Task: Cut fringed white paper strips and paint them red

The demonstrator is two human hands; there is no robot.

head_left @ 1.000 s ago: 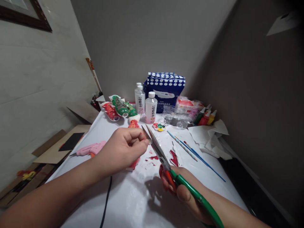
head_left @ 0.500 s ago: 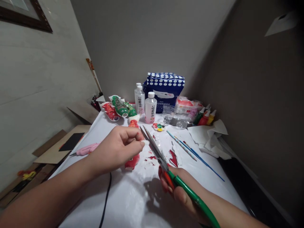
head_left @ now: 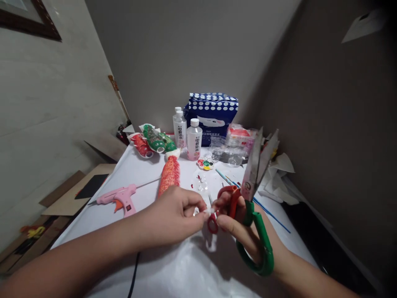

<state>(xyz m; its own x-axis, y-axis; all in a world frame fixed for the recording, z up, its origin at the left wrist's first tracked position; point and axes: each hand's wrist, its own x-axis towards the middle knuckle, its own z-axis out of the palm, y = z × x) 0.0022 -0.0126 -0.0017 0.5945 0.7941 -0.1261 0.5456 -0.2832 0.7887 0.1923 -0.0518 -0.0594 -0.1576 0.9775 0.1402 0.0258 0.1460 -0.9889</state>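
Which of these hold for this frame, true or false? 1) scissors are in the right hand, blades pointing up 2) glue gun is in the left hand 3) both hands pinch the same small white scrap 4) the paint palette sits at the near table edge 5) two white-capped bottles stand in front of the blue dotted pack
1) True: the right hand holds the scissors by the green handle, blades raised and slightly apart.
2) False: the pink glue gun lies on the white table, apart from the left hand.
3) True: fingertips of both hands meet on the white scrap.
4) False: the paint palette sits far back, near the bottles.
5) True: they stand before the blue dotted pack.
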